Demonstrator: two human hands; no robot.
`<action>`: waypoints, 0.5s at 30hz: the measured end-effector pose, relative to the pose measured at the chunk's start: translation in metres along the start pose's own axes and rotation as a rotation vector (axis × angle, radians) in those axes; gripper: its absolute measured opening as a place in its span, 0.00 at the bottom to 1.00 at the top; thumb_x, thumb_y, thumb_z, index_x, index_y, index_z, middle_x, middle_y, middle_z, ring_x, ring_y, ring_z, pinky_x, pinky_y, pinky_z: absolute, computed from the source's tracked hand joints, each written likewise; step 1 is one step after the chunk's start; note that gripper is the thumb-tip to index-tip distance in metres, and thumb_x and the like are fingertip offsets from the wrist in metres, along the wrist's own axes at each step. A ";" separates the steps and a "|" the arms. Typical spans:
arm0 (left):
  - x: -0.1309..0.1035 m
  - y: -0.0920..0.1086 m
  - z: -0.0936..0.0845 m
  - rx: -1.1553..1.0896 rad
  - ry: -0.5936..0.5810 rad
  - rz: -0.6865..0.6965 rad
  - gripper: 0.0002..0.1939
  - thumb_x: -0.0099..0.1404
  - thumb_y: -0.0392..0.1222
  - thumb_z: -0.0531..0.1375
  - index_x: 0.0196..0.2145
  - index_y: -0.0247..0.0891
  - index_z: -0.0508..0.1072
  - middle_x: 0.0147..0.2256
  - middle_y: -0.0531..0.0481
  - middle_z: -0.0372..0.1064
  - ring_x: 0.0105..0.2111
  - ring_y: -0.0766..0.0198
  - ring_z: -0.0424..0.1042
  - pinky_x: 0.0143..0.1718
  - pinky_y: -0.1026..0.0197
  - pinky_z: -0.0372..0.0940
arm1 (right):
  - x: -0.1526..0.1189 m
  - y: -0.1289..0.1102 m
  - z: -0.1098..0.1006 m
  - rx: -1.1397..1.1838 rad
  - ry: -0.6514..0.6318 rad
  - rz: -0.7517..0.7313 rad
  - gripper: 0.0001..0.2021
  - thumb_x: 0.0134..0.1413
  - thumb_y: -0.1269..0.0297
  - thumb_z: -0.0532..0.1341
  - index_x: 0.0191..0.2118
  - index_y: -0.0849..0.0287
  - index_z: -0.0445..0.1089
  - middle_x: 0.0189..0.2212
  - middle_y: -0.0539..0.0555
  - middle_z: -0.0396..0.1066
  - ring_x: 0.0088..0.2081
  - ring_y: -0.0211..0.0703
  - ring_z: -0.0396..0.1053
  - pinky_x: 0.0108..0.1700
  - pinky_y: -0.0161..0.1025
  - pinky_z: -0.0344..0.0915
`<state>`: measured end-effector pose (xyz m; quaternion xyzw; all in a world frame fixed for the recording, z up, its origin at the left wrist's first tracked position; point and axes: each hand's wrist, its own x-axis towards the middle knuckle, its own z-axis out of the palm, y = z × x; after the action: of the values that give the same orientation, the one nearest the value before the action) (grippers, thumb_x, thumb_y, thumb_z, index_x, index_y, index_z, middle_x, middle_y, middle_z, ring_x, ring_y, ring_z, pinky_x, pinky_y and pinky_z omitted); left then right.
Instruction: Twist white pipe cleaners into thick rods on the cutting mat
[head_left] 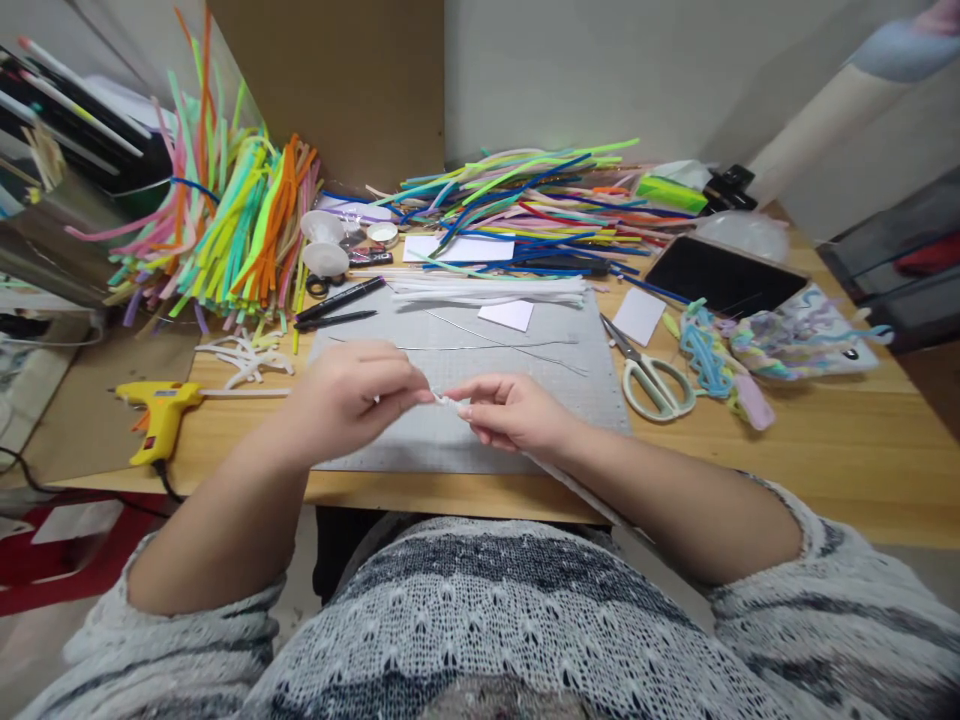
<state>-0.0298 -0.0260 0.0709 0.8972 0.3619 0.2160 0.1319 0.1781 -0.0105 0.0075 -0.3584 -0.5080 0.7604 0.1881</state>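
1. A white pipe cleaner (448,401) is held between both hands, above the grey cutting mat (420,452); its short exposed part runs roughly left to right.
2. The left hand (364,392) pinches it with closed fingertips.
3. The right hand (517,412) grips it just beside; neither is nearer.
4. A white length, seemingly the same stem, slants rightward past the tabletop (810,450) edge.

Left forearm (232,500) and right forearm (675,495) slant inward, and here's the left hand (358,397), knuckles up, pinching tight just beside the right hand (517,412), curled into a pinch of its own!
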 end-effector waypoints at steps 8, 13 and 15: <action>0.002 -0.036 0.033 -0.161 -0.096 -0.143 0.12 0.65 0.42 0.55 0.28 0.35 0.71 0.24 0.52 0.68 0.26 0.70 0.66 0.29 0.68 0.58 | -0.007 -0.003 -0.002 0.170 -0.130 -0.087 0.11 0.49 0.64 0.61 0.40 0.60 0.66 0.13 0.41 0.63 0.10 0.25 0.47 0.11 0.26 0.42; -0.008 -0.014 0.037 -0.067 -0.264 -0.053 0.14 0.66 0.43 0.52 0.26 0.35 0.70 0.23 0.52 0.64 0.25 0.69 0.63 0.28 0.66 0.55 | 0.000 -0.002 -0.006 0.145 0.036 -0.088 0.18 0.52 0.66 0.59 0.51 0.58 0.62 0.14 0.41 0.63 0.10 0.26 0.50 0.12 0.26 0.43; -0.007 -0.004 0.026 -0.066 -0.222 -0.004 0.13 0.66 0.41 0.52 0.27 0.35 0.70 0.23 0.51 0.64 0.25 0.68 0.62 0.28 0.65 0.55 | 0.001 -0.001 -0.005 0.086 0.043 -0.051 0.19 0.53 0.67 0.58 0.53 0.59 0.63 0.13 0.41 0.62 0.11 0.27 0.51 0.12 0.26 0.44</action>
<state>-0.0237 -0.0301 0.0451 0.9100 0.3396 0.1269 0.2012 0.1804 -0.0062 0.0071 -0.3531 -0.4794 0.7688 0.2334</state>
